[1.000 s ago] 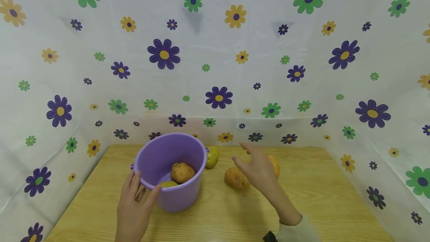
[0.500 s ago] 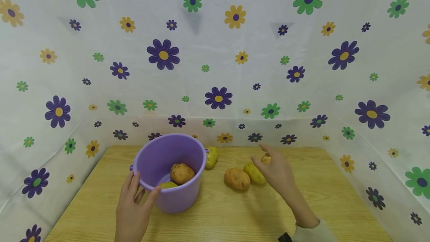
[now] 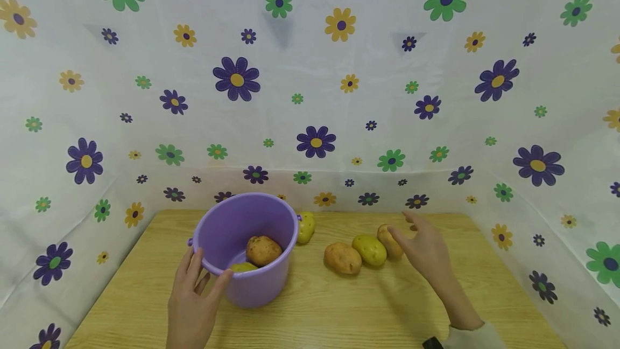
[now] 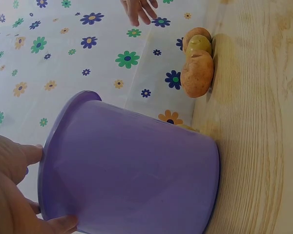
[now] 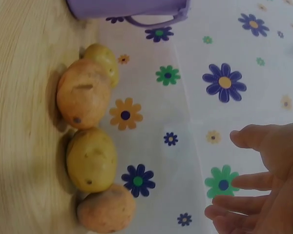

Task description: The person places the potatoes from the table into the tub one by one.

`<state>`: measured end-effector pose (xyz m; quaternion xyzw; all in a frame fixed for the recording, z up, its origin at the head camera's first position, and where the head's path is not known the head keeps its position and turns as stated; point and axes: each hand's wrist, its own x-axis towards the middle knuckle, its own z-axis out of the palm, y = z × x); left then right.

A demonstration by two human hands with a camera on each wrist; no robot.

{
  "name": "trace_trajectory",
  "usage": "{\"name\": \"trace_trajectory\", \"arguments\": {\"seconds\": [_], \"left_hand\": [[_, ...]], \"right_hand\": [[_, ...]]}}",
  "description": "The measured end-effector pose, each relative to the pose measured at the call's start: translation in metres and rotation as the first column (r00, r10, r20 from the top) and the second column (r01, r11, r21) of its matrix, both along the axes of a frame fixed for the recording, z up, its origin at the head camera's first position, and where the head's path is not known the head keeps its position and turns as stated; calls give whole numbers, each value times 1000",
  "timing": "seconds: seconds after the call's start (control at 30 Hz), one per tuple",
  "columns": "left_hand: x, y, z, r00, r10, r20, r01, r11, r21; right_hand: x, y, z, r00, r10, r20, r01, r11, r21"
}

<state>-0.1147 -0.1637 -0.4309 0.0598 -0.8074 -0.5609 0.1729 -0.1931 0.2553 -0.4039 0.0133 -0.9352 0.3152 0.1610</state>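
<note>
Up front, the left hand (image 3: 191,300) grips the near rim of the purple bucket (image 3: 252,273), thumb over the edge and fingers spread against the outer wall. The bucket stands upright on the wooden table (image 3: 339,311) and holds a brown potato (image 3: 263,250) above a yellowish one (image 3: 243,266). The right hand (image 3: 426,249) hovers with fingers loosely spread and holds nothing, its fingertips just beside the rightmost of three potatoes lying in a row: an orange-brown one (image 3: 342,258), a yellow one (image 3: 370,250) and a tan one (image 3: 389,241). Another yellow potato (image 3: 305,227) sits behind the bucket, partly hidden by its wall. A flowered cloth (image 3: 315,96) backs the table. From the right wrist, the row (image 5: 90,156) shows side-on, each potato touching the next; the bucket's handle (image 5: 156,19) shows too. From the left wrist, the bucket's outer wall (image 4: 132,170) blocks its contents.
</note>
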Motion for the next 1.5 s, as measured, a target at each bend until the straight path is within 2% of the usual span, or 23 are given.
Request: {"name": "trace_trajectory", "arguments": {"seconds": [0.43,1.07,1.5], "left_hand": [[1,0,1,999,-5,36,5,1000,6],[1,-1,-1,1000,-6,29,6,1000,4],[1,-1,2,999,1,34,-1,1000,-6]], "right_hand": [[-8,21,-24,998,-19,53,19,1000,13],[-24,29,-68,989,-12,146,6,999,37],[-33,24,-81,976,-16,219,16,1000,0]]}}
